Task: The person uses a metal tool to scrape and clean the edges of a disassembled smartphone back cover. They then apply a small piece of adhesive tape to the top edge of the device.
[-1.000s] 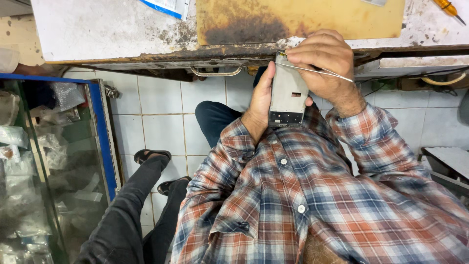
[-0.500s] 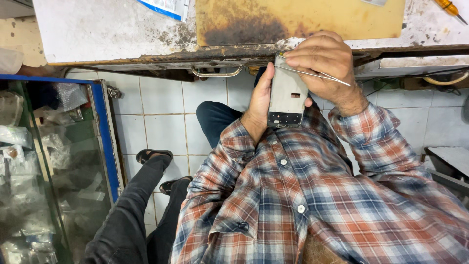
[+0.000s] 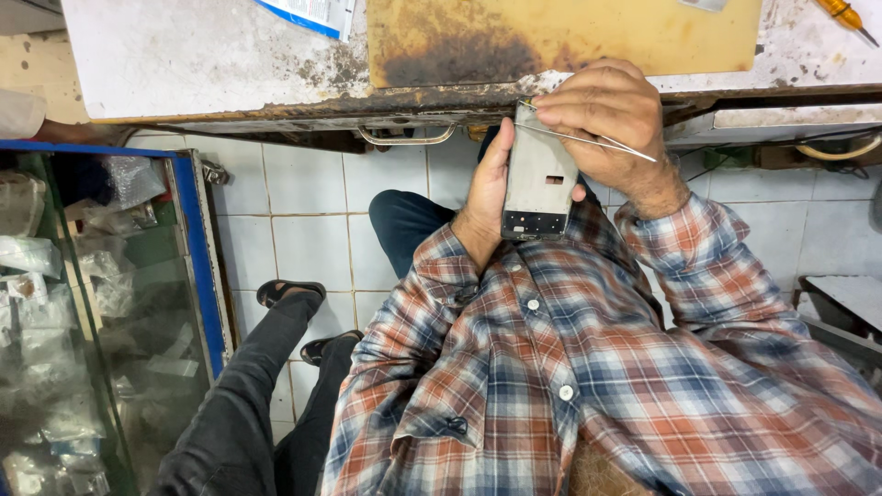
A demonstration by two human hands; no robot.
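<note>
the left hand (image 3: pixel 485 188) is curled round a phone frame (image 3: pixel 539 179), held upright just below the workbench (image 3: pixel 211 64) edge, long axis toward the chest. the right hand (image 3: pixel 611 115), fingers pinched shut on tweezers (image 3: pixel 588 140), is over the frame's top end, touching it.

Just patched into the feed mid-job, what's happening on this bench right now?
A person in a plaid shirt holds a bare phone frame upright in the left hand, just below the workbench edge. The right hand pinches thin metal tweezers at the frame's top corner. An orange-handled screwdriver lies on the bench.
</note>
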